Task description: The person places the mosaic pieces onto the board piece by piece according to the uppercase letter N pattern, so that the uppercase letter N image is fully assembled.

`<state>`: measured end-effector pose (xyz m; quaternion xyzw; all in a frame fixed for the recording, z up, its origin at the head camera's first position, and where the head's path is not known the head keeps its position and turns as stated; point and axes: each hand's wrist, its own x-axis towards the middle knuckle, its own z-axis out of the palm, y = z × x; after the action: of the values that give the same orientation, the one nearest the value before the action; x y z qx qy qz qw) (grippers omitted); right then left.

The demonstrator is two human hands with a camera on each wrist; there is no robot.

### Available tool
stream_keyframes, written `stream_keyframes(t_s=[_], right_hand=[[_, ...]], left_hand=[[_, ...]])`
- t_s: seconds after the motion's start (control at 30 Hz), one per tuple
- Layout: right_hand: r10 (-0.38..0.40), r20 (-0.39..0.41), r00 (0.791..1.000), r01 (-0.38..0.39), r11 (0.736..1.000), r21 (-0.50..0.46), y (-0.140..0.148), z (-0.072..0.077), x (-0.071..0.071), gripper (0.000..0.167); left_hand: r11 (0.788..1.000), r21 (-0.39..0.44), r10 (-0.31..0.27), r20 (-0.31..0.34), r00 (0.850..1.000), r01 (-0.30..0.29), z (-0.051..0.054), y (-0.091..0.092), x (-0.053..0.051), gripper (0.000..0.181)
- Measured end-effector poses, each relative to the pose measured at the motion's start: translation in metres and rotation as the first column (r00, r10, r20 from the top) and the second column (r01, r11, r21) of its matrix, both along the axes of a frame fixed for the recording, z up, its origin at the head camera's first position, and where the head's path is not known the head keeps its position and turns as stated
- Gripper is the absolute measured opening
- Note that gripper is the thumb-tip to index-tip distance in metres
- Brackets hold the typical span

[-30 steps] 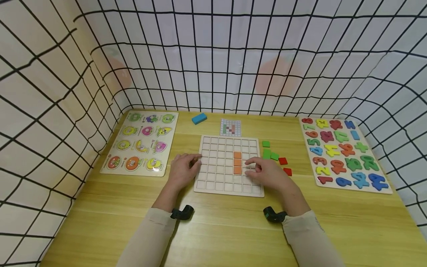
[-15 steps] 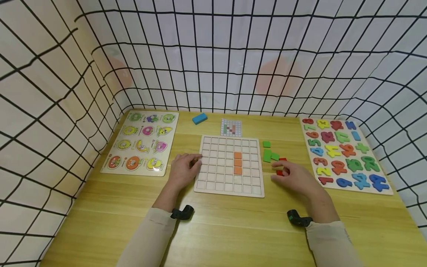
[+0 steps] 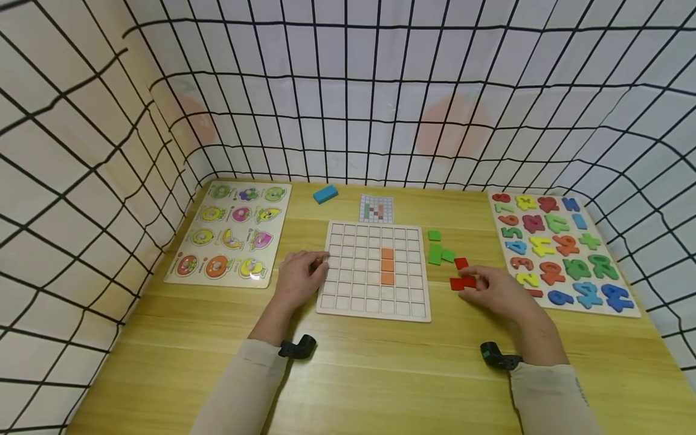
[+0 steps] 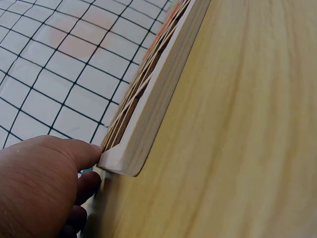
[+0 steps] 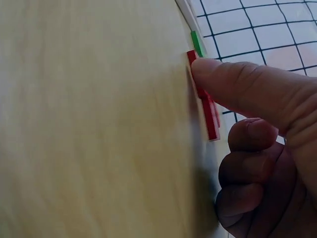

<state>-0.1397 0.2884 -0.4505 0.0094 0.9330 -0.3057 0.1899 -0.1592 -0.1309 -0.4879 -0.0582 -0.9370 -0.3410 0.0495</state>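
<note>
- At the far left corner of the table point(image 3: 353, 374), I see the fruit board point(image 3: 209, 249) lying flat.
- My left hand point(image 3: 298, 275) rests at the left edge of the grid board point(image 3: 348, 272), fingers loose and a bit bent, with the thumb and first finger touching it.
- By the table's far edge lies a blue block point(image 3: 325, 194).
- On the grid board, right of its middle, three orange tiles point(image 3: 387, 266) make one line.
- A small card point(image 3: 376, 209) lies just past its far edge.
- Green tiles point(image 3: 435, 254) lie just past its right edge.
- Red tiles point(image 3: 455, 284) lie a bit more to the right.
- My right hand point(image 3: 500, 293) is at the red tiles, thumb touching one. Thumb and first finger are a little apart; I can't tell if they pinch a tile.
- Near the table's far right corner lies the number board point(image 3: 564, 276).
</note>
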Motion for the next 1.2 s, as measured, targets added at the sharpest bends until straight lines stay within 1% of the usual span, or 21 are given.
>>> stream_keyframes(t_s=[0.1, 0.2, 0.5, 0.67, 0.97, 1.2], right_hand=[[-0.007, 0.017, 1.000, 0.007, 1.000, -0.006, 0.0009, -0.0039, -0.0001, 0.061], [-0.011, 0.018, 1.000, 0.011, 1.000, -0.009, 0.0012, -0.0064, -0.0001, 0.061], [-0.011, 0.045, 0.999, 0.012, 1.000, -0.023, 0.0003, -0.0077, -0.0007, 0.062], [-0.006, 0.043, 0.999, 0.006, 1.000, -0.005, -0.0006, -0.0068, -0.0004, 0.063], [-0.004, 0.032, 0.999, 0.004, 1.000, -0.010, -0.0023, -0.0056, 0.0010, 0.060], [0.002, 0.015, 1.000, -0.002, 1.000, -0.002, -0.0008, -0.0043, -0.0003, 0.058]], left_hand=[[1.000, -0.002, 0.001, 0.005, 1.000, -0.001, -0.0007, 0.0004, 0.0002, 0.030], [1.000, -0.003, 0.000, 0.005, 1.000, 0.000, -0.0003, 0.0003, 0.0009, 0.030], [1.000, 0.001, 0.000, -0.001, 1.000, 0.000, 0.0003, 0.0004, 0.0020, 0.030], [1.000, -0.001, 0.004, 0.003, 1.000, -0.004, -0.0001, 0.0005, 0.0022, 0.030], [1.000, -0.009, -0.001, 0.004, 1.000, 0.001, 0.0025, 0.0005, 0.0015, 0.029], [1.000, -0.002, 0.003, 0.001, 1.000, -0.003, 0.0014, 0.0003, 0.0009, 0.029]])
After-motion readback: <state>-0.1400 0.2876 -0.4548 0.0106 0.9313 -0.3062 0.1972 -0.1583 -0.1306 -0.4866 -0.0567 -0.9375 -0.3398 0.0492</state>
